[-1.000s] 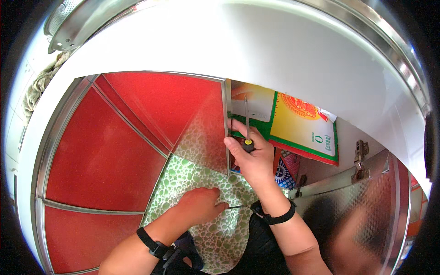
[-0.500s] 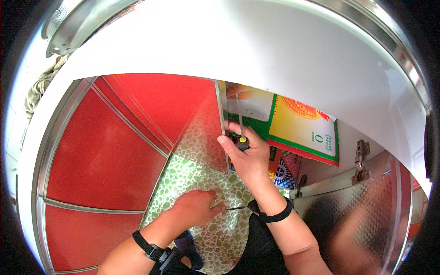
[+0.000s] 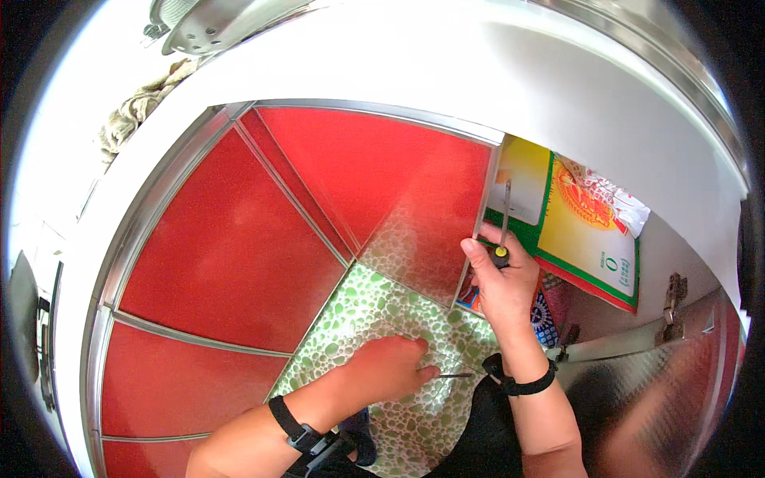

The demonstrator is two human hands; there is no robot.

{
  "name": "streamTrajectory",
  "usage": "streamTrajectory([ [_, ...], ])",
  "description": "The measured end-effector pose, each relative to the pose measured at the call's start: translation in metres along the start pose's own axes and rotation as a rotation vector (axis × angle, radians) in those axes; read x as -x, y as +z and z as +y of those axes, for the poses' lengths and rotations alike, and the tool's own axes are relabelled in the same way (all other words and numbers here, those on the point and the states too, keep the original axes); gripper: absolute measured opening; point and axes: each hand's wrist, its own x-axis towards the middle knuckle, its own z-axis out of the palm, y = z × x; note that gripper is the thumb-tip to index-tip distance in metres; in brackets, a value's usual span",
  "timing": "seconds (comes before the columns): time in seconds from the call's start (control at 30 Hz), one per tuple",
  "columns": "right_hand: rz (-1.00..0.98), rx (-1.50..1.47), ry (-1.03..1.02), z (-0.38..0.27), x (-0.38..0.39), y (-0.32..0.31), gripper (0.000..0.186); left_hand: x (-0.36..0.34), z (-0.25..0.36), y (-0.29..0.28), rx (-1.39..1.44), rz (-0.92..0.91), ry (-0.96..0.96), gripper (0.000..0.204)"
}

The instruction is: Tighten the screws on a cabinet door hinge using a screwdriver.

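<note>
My right hand (image 3: 510, 283) is closed round a screwdriver (image 3: 501, 256) with a black-and-yellow handle and upright shaft, its fingers also at the metal-framed edge of a red cabinet door (image 3: 422, 199). Lower down, my left hand (image 3: 394, 366) is closed, with a thin dark metal shaft (image 3: 454, 374) sticking out to the right; the rest of that tool is hidden. Behind my right hand, inside the cabinet, lie flat yellow-and-green packages (image 3: 590, 247) and patterned items (image 3: 544, 323).
A white countertop (image 3: 374, 60) overhangs the cabinets, with a perforated steel vessel (image 3: 203, 28) and a cloth (image 3: 143, 107). More red panels (image 3: 223, 239) stand left. A hinge (image 3: 674, 303) and metallic door (image 3: 653, 398) are at right. Below is a green pebble-patterned floor (image 3: 398, 430).
The view has turned left, shifting the cabinet and both hands rightward in the picture. Both hands keep nearly the same hold and place against the cabinet.
</note>
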Motion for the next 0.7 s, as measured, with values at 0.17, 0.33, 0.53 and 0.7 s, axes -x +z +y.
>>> streamTrajectory([
  [0.17,-0.012,-0.029,0.091,-0.003,-0.001,0.0,0.033,0.005,-0.007,0.003,0.01,0.016,0.012,0.053],
  [0.33,0.038,-0.022,0.107,-0.007,0.005,0.005,0.03,0.013,-0.009,-0.003,0.018,0.01,-0.007,0.053],
  [0.53,0.094,-0.205,0.014,0.004,0.001,0.009,0.029,0.02,-0.005,-0.013,0.028,-0.008,-0.013,0.052],
  [0.7,0.051,-0.059,0.066,-0.005,0.011,0.007,0.03,0.018,-0.016,-0.007,0.027,0.03,-0.023,0.055],
])
